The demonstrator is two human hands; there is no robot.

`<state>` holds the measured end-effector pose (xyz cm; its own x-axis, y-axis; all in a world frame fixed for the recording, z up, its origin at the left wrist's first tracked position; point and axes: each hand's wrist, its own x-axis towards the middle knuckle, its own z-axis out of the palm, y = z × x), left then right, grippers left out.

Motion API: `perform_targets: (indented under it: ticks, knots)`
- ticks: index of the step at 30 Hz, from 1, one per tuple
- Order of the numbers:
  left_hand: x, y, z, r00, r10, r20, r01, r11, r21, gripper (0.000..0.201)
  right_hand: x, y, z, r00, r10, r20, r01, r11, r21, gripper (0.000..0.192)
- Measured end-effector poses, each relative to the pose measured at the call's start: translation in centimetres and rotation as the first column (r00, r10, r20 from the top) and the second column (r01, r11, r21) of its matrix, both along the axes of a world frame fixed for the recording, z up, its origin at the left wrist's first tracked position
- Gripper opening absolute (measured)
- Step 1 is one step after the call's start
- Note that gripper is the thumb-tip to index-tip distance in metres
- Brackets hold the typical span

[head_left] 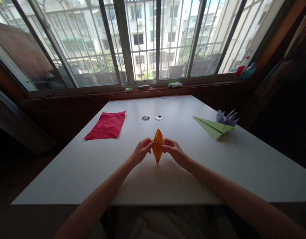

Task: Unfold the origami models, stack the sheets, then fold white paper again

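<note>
Over the middle of your white table [148, 189], twelve being straight ahead, you had the orange folded paper [158, 150] pinched between your left hand [143, 149] at nine o'clock and right hand [174, 149] at three; uneven pulling risked tearing its creases, with the creased red sheet [106, 125] at ten

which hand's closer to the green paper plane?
Right. The right hand is to the left of the green paper plane; the left hand is farther left, across the orange folded paper.
</note>
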<state>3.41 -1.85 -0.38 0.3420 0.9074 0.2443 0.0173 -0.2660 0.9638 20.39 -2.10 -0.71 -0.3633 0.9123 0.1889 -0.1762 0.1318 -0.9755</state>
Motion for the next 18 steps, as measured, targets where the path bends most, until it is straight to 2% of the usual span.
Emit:
perform_targets:
  ticks: [4,6,8,11,14,18]
  knots:
    - [0.0,0.0,-0.1,0.994,0.076,-0.078,-0.071,0.995,0.072,0.03,0.1,0.1,0.0,0.981,-0.141,0.131,0.12,0.98,0.157,0.024]
    - [0.0,-0.2,0.0,0.987,0.119,-0.11,-0.105,0.986,0.129,0.029,0.2,0.0,0.2,0.946,-0.262,0.192,0.196,0.932,0.304,0.022]
    - [0.1,-0.4,0.4,0.973,0.187,-0.134,-0.153,0.961,0.231,0.027,0.3,-0.2,0.5,0.898,-0.37,0.237,0.22,0.846,0.486,0.021]
    - [0.2,-1.0,0.8,0.941,0.306,-0.147,-0.214,0.87,0.443,0.022,0.6,-0.6,1.0,0.833,-0.477,0.28,0.147,0.68,0.719,0.027]
    - [0.3,-1.4,0.9,0.909,0.388,-0.155,-0.236,0.783,0.575,0.018,1.0,-0.8,1.3,0.77,-0.569,0.287,0.096,0.548,0.831,0.033]
    - [0.3,-1.5,0.7,0.866,0.468,-0.177,-0.264,0.727,0.634,0.018,1.4,-0.9,1.2,0.72,-0.637,0.275,0.047,0.44,0.897,0.036]
